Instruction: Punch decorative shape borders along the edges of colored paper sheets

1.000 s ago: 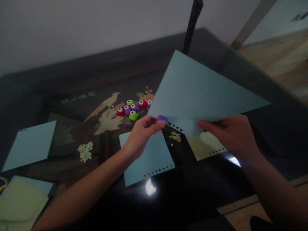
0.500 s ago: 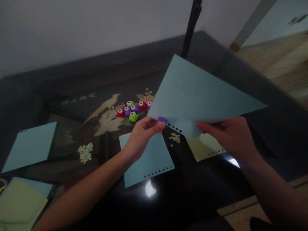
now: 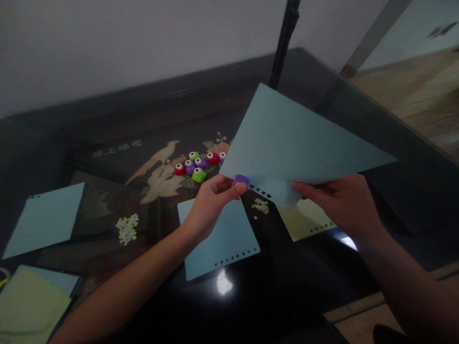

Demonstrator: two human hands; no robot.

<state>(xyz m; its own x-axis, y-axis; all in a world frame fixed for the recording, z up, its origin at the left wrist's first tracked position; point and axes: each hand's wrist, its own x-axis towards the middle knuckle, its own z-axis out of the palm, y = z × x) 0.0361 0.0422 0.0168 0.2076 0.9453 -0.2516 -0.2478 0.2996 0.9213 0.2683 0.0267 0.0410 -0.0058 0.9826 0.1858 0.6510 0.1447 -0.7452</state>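
Observation:
My left hand (image 3: pixel 215 200) is closed around a small purple craft punch (image 3: pixel 240 180), thumb on top, at the edge of a light blue paper sheet (image 3: pixel 294 136). My right hand (image 3: pixel 340 203) pinches the same sheet by its near edge, holding it tilted above the table. Heart and star holes run along that edge between my hands. Below lie a blue sheet (image 3: pixel 218 239) and a pale yellow sheet (image 3: pixel 304 224), each with punched holes along the near edge. A small heap of paper cutouts (image 3: pixel 260 206) sits between them.
Several red, green and purple punches (image 3: pixel 193 165) cluster behind my left hand. A larger pile of cutouts (image 3: pixel 127 228) lies to the left. Further left are a blue sheet (image 3: pixel 45 220) and yellow paper (image 3: pixel 32 306). A black pole (image 3: pixel 283 45) stands behind the dark glossy table (image 3: pixel 143 286).

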